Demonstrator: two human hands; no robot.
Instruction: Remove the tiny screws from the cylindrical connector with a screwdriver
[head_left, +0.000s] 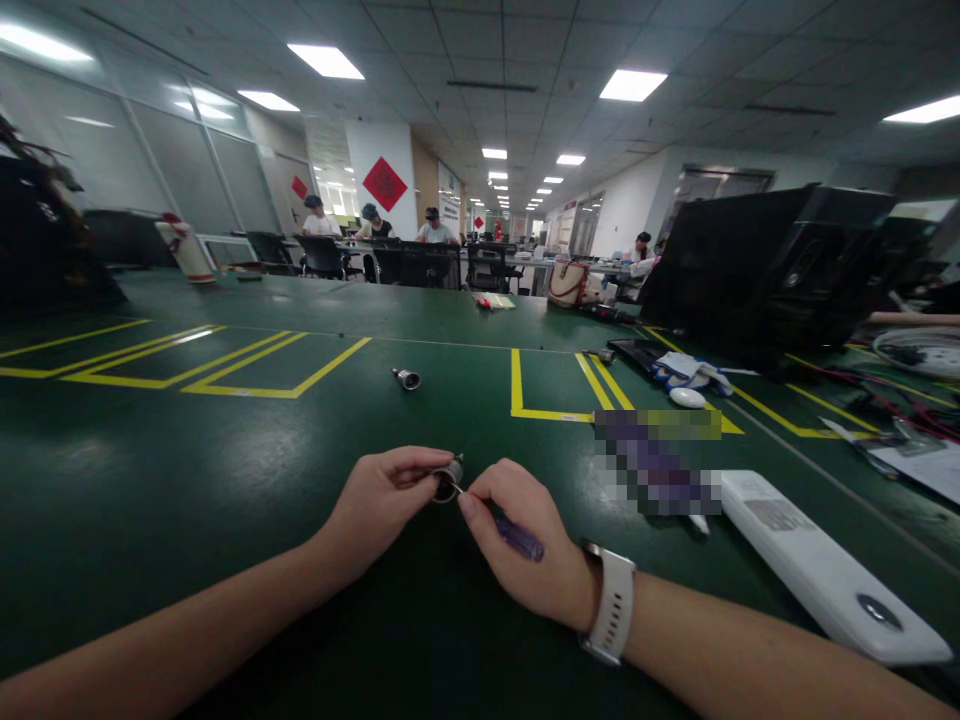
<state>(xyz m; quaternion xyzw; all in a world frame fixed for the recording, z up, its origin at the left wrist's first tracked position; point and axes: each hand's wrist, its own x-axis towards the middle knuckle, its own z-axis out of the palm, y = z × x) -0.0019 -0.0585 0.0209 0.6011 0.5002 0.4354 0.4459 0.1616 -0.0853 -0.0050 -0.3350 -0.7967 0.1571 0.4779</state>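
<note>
Between the thumb and fingers of my left hand [394, 500] is a small hollow metal fitting [448, 484], its round opening turned toward me. My right hand [521, 535] grips a screwdriver [520, 540] with a purple see-through handle. The thin shaft points left, and its tip reaches the opening of the fitting; how deep it sits I cannot tell. Farther out on the green table [300, 450] a similar metal fitting [407, 379] lies on its side.
Yellow tape [551, 415] marks boxes on the table. At right lie a long white device [825, 560], a blurred purple item [656, 465], a white oval object [687, 398] and gloves [686, 372]. A black computer case [765, 270] stands behind them; several people sit farther back.
</note>
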